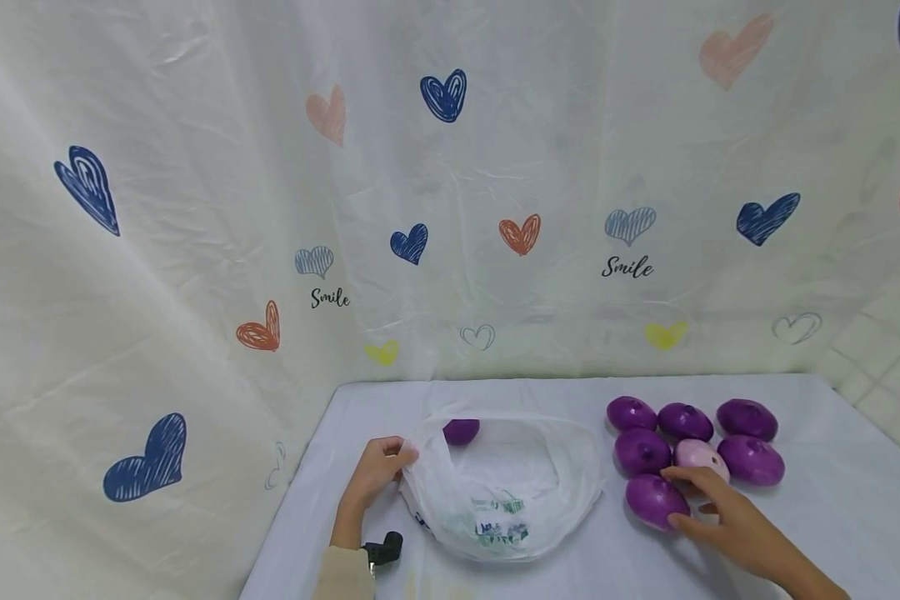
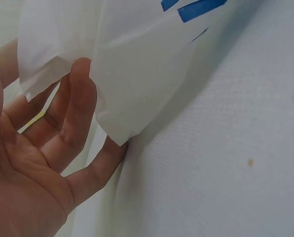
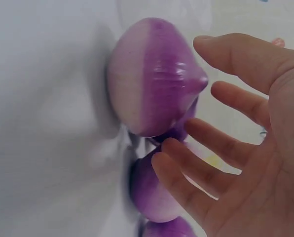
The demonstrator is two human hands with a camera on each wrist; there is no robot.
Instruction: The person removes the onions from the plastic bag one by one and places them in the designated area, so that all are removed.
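The purple onion [image 1: 655, 500] lies on the table [image 1: 832, 517] under the spread, empty fingers of the right hand [image 1: 727, 521]; it looks firm, smooth and apt to roll, best cupped around its middle. Across from that hand, the left hand [image 1: 378, 471] pinches the rim of the thin, limp plastic bag [image 1: 506, 483], holding it open.

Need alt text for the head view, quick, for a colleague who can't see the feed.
A person's left hand holds open the rim of a white plastic bag on a white table, while the right hand reaches onto the nearest of seven purple onions clustered to the bag's right. Another onion shows at the bag's far edge.
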